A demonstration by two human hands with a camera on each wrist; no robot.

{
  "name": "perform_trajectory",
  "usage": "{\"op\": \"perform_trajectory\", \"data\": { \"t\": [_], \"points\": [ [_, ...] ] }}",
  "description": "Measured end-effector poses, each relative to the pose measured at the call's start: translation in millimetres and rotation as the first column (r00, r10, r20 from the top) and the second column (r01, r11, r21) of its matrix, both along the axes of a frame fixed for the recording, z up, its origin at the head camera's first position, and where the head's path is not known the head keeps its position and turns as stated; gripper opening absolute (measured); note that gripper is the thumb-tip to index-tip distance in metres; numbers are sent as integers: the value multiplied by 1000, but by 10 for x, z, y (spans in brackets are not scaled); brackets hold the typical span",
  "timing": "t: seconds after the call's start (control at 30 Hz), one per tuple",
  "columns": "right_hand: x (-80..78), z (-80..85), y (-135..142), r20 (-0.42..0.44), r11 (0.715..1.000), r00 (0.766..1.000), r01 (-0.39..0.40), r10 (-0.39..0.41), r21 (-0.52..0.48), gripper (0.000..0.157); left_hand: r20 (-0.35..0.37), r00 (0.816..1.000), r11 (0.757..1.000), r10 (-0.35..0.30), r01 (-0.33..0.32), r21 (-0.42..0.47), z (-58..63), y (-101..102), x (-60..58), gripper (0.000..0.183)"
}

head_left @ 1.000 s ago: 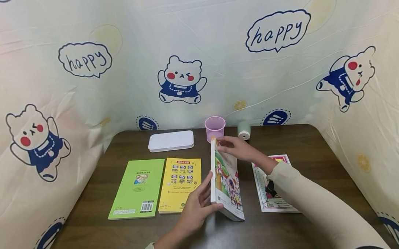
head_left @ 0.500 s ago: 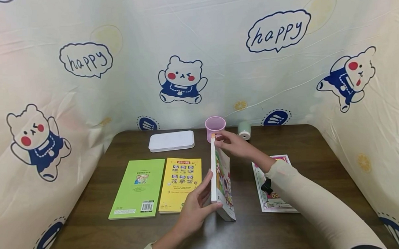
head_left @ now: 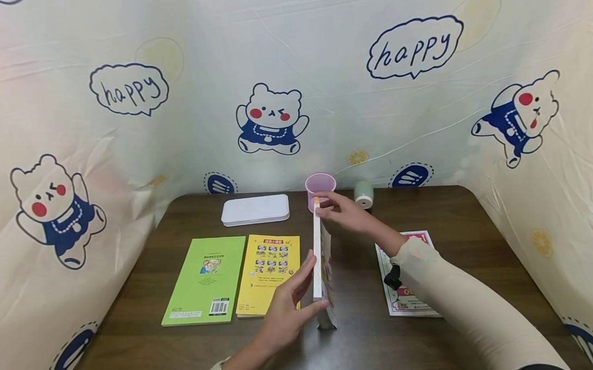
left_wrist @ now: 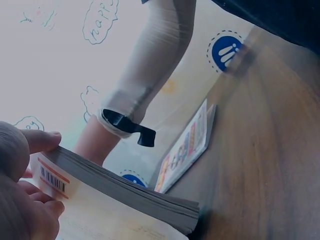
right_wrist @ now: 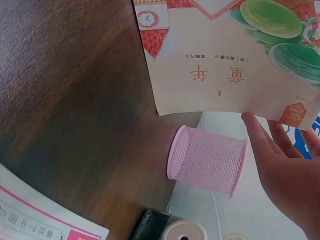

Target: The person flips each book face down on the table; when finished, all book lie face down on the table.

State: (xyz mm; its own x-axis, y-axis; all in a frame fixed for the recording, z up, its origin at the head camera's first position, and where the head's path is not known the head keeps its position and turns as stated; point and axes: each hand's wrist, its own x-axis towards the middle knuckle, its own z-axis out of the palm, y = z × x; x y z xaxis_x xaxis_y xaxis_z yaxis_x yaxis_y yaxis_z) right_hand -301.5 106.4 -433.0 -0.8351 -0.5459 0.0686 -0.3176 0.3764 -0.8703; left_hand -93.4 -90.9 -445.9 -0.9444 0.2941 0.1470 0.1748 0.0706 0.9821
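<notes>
A thick book (head_left: 317, 255) with a picture cover stands upright at the middle of the table, its white spine facing up. My left hand (head_left: 288, 315) grips its near end, with the thumb at the corner; in the left wrist view its barcode and page edges (left_wrist: 122, 185) show. My right hand (head_left: 347, 212) holds the far upper corner. In the right wrist view several fingers of that hand reach the edge of the cover (right_wrist: 210, 92). A yellow book (head_left: 272, 267) lies just left of the left hand.
A green book (head_left: 204, 281) lies at the far left. A pink-bordered book (head_left: 403, 298) lies right, partly under the right sleeve. Along the back stand a white flat case (head_left: 255, 209), a pink mesh cup (head_left: 320, 182) and a small green cylinder (head_left: 363, 194) with a hole.
The book has turned from leaning open to the right to nearly vertical, so its picture cover shows less. Both hands keep their hold, and the right hand has shifted slightly back.
</notes>
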Motion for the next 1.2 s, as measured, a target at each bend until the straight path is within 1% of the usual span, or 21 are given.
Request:
{"op": "perform_trajectory", "data": {
  "t": [0.1,0.2,0.3,0.53,0.63,0.73,0.8,0.93,1.07,1.2],
  "points": [
    [-5,-10,-15,17,1000,1000,0,1,-26,57,6,1000,1000,2,-2,-31,23,-9,-1,83],
    [-4,-13,-29,34,998,999,-8,10,-61,59,-4,1000,998,0,-1,-67,46,-17,-3,82],
    [-1,-23,-38,57,997,998,-5,10,-83,61,-32,999,994,-4,1,-105,71,-23,-6,81],
    [13,-63,-14,162,985,987,25,3,-169,62,-98,995,980,-1,-18,-196,109,19,-31,81],
    [20,-83,28,185,980,983,32,5,-194,62,-123,992,975,1,-28,-220,105,61,-34,81],
    [24,-102,86,201,976,979,28,17,-216,61,-155,988,972,8,-44,-233,75,105,-32,82],
    [28,-108,126,211,973,977,26,24,-228,61,-174,985,970,12,-53,-235,43,135,-34,85],
    [37,-114,198,213,973,977,23,27,-230,60,-206,978,977,9,-53,-208,-26,200,-41,89],
    [53,-115,265,201,976,979,27,18,-217,59,-201,980,987,-1,-31,-158,-93,275,-48,90],
    [59,-124,327,157,983,988,22,6,-181,59,-162,987,995,-5,-10,-98,-179,331,-62,90]
  ]
}}
